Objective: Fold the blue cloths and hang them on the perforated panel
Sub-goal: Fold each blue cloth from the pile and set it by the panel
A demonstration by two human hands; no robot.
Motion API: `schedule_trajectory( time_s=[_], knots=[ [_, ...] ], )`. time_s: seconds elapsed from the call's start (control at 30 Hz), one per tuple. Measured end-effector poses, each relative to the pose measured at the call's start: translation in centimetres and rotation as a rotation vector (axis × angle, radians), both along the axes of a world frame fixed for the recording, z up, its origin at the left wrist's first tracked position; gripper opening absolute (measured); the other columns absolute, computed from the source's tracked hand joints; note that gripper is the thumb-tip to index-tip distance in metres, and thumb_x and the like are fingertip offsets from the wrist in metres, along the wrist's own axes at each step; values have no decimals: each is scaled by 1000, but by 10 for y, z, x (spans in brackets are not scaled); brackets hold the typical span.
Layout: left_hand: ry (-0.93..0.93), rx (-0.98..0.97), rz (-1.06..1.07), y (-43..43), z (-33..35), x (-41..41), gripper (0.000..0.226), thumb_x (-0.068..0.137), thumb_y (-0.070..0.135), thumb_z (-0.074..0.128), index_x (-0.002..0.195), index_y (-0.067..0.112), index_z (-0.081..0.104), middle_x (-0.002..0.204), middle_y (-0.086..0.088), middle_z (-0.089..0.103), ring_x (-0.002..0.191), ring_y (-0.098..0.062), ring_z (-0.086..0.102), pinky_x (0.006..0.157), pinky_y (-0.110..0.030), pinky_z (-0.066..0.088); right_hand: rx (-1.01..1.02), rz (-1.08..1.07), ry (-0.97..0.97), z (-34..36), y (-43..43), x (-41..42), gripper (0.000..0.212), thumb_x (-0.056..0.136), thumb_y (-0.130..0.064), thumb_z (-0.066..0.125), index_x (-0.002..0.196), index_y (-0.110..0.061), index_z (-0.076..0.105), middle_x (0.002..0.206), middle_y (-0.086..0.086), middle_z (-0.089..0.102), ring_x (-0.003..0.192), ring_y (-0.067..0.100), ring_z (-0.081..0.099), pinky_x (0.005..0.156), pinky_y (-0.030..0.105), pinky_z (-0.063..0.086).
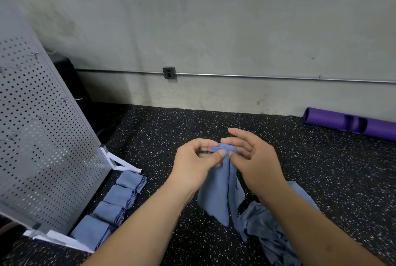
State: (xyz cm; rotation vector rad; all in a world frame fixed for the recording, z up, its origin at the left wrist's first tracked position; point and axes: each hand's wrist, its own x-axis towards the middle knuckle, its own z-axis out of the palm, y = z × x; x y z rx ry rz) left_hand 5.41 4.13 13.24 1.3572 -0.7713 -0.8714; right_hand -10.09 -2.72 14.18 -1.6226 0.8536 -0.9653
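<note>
Blue cloth hangs from a two-handed grip. The left hand and the right hand each pinch its top edge between thumb and fingers, close together, and the fabric droops in a long doubled strip above the speckled floor. Folding appears to be the step in hand, with this piece partway done. Near and right of it lies a loose heap of unfolded cloths. To the left, four folded cloths sit in a row along the foot of the perforated panel, whose visible wire hooks carry nothing. The next move likely calls for squaring the corners and doubling the strip again without letting the pinched edge slip. A purple roller lies far right by the wall.
</note>
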Motion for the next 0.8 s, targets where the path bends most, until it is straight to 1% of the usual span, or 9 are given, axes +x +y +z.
schedule_trajectory(
  time_s=[0.1, 0.2, 0.27, 0.3, 0.4, 0.5, 0.57, 0.7, 0.8],
  knots=[
    [-36, 9, 45, 1, -1, -1, 18, 88, 8, 86, 103, 5, 76, 85, -5, 79, 73, -20, 72, 74, -38, 64, 50, -2, -64, 0, 2, 1, 53, 95, 14, 65, 131, -26, 69, 109, -3, 80, 103, 12, 78, 89, 22, 59],
    [-107, 35, 106, -1, -8, 2, 16, 84, 25, 91, 92, 21, 78, 89, -7, 77, 76, -18, 68, 80, -50, 62, 104, 10, -137, 1, 4, 3, 50, 97, 13, 64, 132, -23, 67, 107, 0, 81, 103, 15, 78, 87, 21, 59],
    [-187, 34, 152, 0, -10, 3, 18, 81, 36, 90, 89, 28, 76, 91, -4, 76, 78, -12, 66, 80, -45, 60, 129, 27, -176, 3, 5, 4, 47, 98, 10, 65, 133, -21, 66, 108, 0, 82, 104, 15, 78, 87, 20, 58],
    [-254, 32, 174, 0, -11, 3, 19, 81, 41, 89, 89, 31, 75, 95, -2, 74, 80, -9, 66, 80, -37, 58, 133, 35, -188, 5, 6, 4, 45, 99, 8, 66, 133, -21, 66, 108, 0, 82, 104, 13, 78, 87, 19, 58],
    [-487, 9, 202, 3, -7, 4, 25, 87, 37, 85, 107, 40, 71, 119, 13, 61, 107, 3, 61, 94, -17, 46, 162, 66, -248, 10, 10, 4, 42, 97, 4, 71, 132, -18, 67, 109, 1, 82, 105, 14, 78, 88, 18, 58],
    [-673, -118, 129, 5, -3, 7, 37, 94, 22, 78, 126, 39, 70, 134, 22, 60, 133, -6, 54, 111, -21, 40, 163, 104, -280, 12, 13, 2, 48, 87, 3, 81, 130, -15, 68, 111, 5, 81, 106, 20, 78, 95, 25, 60],
    [-713, -144, 73, 6, 0, 6, 30, 96, 20, 75, 121, 38, 74, 126, 24, 67, 129, -7, 58, 108, -21, 43, 141, 98, -276, 13, 13, 1, 49, 84, 7, 83, 127, -12, 69, 108, 7, 82, 104, 21, 79, 96, 27, 61],
    [-616, -74, 61, 9, 5, 3, 13, 93, 29, 82, 100, 38, 76, 102, 24, 74, 104, 1, 67, 86, -12, 45, 69, 39, -222, 11, 7, 0, 37, 87, 8, 81, 117, -11, 73, 101, 6, 82, 100, 21, 79, 96, 28, 61],
    [-588, -72, 66, 8, 7, 5, 13, 90, 27, 85, 89, 33, 73, 90, 18, 74, 93, -3, 69, 82, -11, 45, 43, 20, -203, 8, 1, -1, 30, 89, 8, 78, 113, -9, 75, 100, 7, 82, 99, 22, 79, 95, 28, 61]
  ],
)
